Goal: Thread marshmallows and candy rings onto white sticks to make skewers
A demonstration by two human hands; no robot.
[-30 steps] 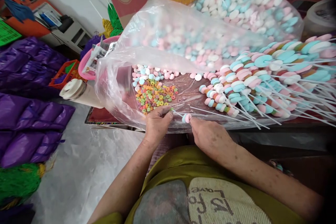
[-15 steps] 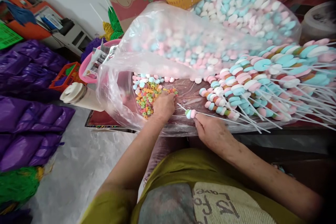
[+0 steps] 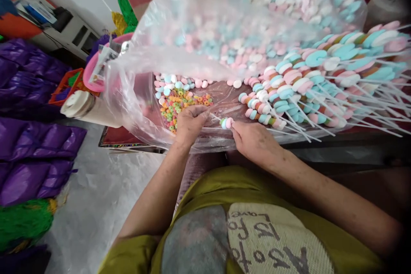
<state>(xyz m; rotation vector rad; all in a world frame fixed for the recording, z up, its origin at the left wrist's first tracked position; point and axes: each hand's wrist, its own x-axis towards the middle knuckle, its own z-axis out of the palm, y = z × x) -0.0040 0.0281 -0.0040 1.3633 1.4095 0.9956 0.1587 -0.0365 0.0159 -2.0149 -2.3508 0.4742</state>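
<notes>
Right hand (image 3: 257,142) holding candy stick (image 3: 226,123), olive shirt (image 3: 208,185), upside-down lettering (image 3: 266,230) including "IS"

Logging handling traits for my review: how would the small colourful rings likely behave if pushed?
The small colourful rings lie loose in a heap, so a push would probably scatter them. Each looks tiny, so likely light. Their round outlines suggest one tipped on edge might roll.

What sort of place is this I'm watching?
Probably a small workshop with much handwork: a pile of loaded sticks strung with pastel pieces lies on the right, a big clear plastic bag holds many loose ones, and purple bundles are stacked at the left.
</notes>
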